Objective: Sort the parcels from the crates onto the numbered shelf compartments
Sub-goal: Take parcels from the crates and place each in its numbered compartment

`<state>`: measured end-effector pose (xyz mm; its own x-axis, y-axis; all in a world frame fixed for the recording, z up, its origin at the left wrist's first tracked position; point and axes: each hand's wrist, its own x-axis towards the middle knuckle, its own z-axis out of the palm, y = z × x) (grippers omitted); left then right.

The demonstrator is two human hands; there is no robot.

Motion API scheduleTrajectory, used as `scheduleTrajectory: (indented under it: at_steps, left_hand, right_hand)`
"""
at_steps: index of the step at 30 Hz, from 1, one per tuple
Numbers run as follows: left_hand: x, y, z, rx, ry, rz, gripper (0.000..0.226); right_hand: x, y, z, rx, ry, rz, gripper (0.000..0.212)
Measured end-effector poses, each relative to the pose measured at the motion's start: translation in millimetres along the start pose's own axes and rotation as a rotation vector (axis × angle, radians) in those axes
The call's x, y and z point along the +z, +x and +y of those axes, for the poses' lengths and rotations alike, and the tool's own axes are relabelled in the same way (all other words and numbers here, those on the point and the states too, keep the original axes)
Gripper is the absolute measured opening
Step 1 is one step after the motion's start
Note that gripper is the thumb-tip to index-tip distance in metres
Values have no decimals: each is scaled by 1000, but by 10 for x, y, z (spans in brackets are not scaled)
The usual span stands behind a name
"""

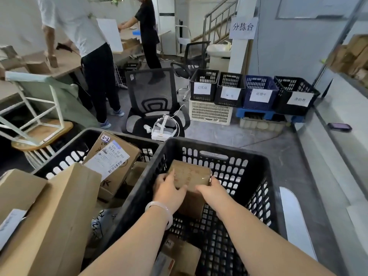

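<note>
One small brown parcel (191, 174) is down inside the near black crate (219, 149), held from both sides. The left hand (169, 193) grips the parcel's left end, with its fingers curled round the edge. The right hand (209, 188) grips the right end the same way. The parcel is in the middle of the crate, closer to the far wall. I cannot tell if it rests on the crate floor or is just off it.

This looks like the picking-up step, since the parcel is not out of the crate yet. Next it needs a lift straight up over the high rim. Then its number must be found. No number sticker shows on the sides we can see, so it may need a turn. The big box (111, 162) in the left crate (81, 142) has a "2-2" sticker (105, 138), so that is the kind of thing to look for. The numbered shelf is not plainly in view.

The parcel's long side seems to run left to right, from one hand to the other, but the hands hide its ends, so I am not sure. Its wide face with faint writing tips up and toward the person, and another face drops down on the near side
</note>
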<state>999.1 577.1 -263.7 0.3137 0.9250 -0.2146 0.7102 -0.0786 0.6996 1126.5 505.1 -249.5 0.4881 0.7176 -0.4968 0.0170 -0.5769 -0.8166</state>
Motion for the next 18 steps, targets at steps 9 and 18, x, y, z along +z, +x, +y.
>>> scheduleTrajectory:
  at_steps: [9, 18]
  left_hand:
    - [-139, -343, -6, -48, -180, 54, 72]
    - [-427, -1096, -102, 55, -348, -36, 86]
  right_hand:
    - [-63, -420, 59, 56, 180, 46, 17]
    - [-113, -1401, 327, -126, 276, 241, 34]
